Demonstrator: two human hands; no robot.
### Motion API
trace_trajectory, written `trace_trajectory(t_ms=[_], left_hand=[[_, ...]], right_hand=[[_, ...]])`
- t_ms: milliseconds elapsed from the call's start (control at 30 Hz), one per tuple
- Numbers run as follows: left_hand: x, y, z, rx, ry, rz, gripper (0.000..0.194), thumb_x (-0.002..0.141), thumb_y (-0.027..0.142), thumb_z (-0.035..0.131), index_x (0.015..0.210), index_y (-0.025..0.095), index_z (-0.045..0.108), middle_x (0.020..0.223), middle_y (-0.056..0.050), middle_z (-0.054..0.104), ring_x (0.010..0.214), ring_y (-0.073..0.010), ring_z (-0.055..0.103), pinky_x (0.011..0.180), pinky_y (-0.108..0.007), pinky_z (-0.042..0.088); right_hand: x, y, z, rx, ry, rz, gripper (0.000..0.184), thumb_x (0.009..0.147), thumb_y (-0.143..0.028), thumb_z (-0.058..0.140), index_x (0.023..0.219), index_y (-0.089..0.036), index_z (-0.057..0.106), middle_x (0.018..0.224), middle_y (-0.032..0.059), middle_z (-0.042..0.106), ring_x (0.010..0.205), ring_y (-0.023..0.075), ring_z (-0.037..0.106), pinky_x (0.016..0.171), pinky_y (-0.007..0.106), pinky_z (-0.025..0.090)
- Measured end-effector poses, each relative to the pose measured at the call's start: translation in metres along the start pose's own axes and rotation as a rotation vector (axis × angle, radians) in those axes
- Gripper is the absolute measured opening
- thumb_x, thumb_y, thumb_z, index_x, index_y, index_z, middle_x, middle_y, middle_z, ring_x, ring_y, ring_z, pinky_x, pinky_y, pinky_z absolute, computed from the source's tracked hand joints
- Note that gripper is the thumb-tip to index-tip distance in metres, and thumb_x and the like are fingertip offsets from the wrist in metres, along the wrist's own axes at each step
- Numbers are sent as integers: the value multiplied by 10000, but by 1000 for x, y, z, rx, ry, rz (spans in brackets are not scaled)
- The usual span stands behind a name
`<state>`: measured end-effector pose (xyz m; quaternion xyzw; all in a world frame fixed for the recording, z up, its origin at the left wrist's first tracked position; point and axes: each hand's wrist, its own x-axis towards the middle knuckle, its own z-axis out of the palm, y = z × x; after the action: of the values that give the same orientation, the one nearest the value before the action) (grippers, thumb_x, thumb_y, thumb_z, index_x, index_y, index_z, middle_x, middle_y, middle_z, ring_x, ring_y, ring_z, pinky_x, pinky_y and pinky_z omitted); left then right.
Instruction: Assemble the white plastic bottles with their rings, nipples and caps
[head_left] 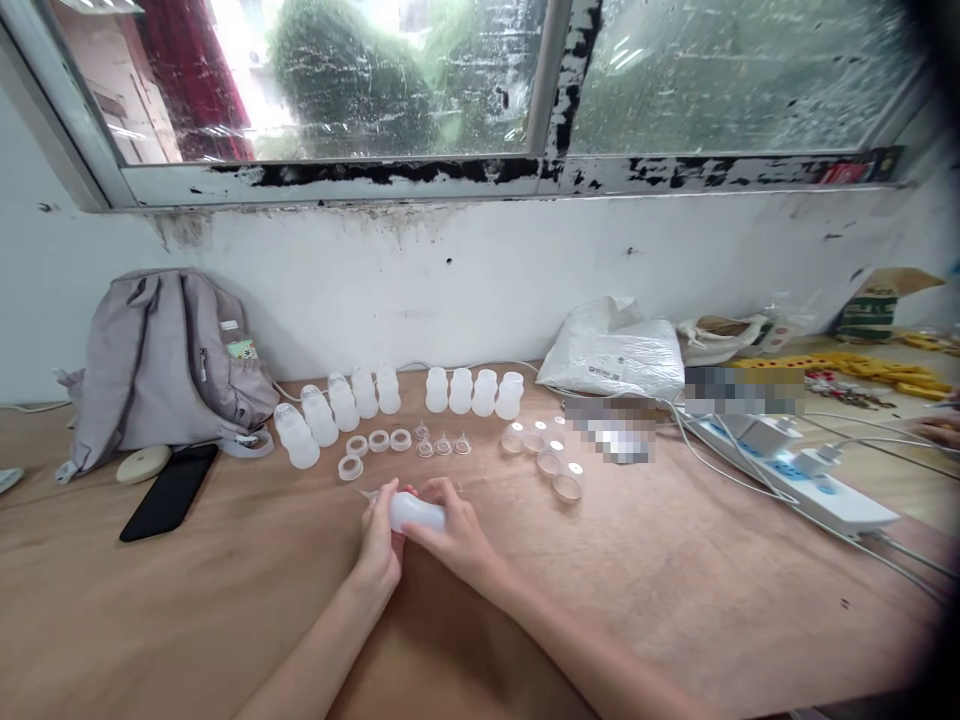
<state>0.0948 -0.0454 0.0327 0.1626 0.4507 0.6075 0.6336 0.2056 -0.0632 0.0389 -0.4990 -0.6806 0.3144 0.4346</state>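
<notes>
A frosted white baby bottle [417,513] lies on its side between my two hands, just above the tabletop. My left hand [380,530] is wrapped round its top end, where a clear nipple tip pokes out to the left. Round the bottom end, my right hand [459,530] grips the bottle's body. Beyond my hands lie several white collar rings [350,477] and clear silicone nipples [443,449]. Clear domed caps [568,489] are grouped to the right. Bottles with tops fitted [320,425] stand at the back left; open bottles [484,393] stand beside them.
A grey backpack [154,370], a black phone [169,493] and a round cream object [143,464] occupy the left. On the right are a white plastic package [622,355] and a power strip [817,490] with trailing cables. A wall with a window [420,80] bounds the back of the wooden table [187,620].
</notes>
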Motion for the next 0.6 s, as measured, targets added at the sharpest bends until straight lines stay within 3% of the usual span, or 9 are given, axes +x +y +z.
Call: trace_trajectory(t_ms=[67, 133, 200, 300, 367, 600], left_hand=[[1, -2, -2, 9, -46, 31, 189, 648, 291, 631, 737, 154, 536, 685, -20, 634, 614, -137, 599, 579, -244, 469], [1, -1, -3, 9, -75, 77, 180, 649, 282, 625, 743, 166, 523, 683, -13, 638, 638, -147, 606, 597, -256, 474], [0, 2, -2, -6, -93, 65, 186, 651, 285, 620, 767, 181, 519, 729, -13, 647, 698, -168, 617, 630, -284, 482], [-2, 7, 0, -28, -118, -14, 225, 653, 323, 612, 821, 191, 541, 862, -22, 648, 738, -183, 623, 658, -315, 487], [-3, 8, 1, -13, -135, -26, 239, 645, 337, 612, 813, 175, 564, 853, -30, 650, 720, -179, 623, 663, -311, 483], [-1, 6, -3, 39, -164, 69, 97, 608, 237, 576, 601, 142, 560, 647, -27, 644, 790, -209, 614, 696, -299, 458]], right_hand=[[1, -3, -2, 196, -138, 278, 275, 690, -390, 574, 872, -206, 480, 713, 0, 593, 571, 133, 561, 439, 212, 408], [2, -5, -4, 301, -258, 441, 288, 724, -448, 514, 870, -202, 480, 621, -14, 570, 462, 115, 517, 352, 187, 327], [0, -5, -3, 277, -235, 396, 303, 715, -457, 523, 873, -201, 487, 659, -1, 588, 498, 122, 534, 380, 197, 351], [-5, -5, -2, 51, -41, 88, 319, 654, -384, 609, 899, -209, 504, 879, 35, 613, 727, 164, 580, 580, 253, 437], [-8, -6, -2, -65, 7, -39, 343, 640, -354, 625, 932, -215, 508, 938, 39, 606, 796, 177, 574, 653, 270, 434], [-9, -11, -8, 113, -75, 144, 263, 658, -390, 616, 809, -190, 535, 730, -1, 595, 651, 139, 549, 557, 229, 418]])
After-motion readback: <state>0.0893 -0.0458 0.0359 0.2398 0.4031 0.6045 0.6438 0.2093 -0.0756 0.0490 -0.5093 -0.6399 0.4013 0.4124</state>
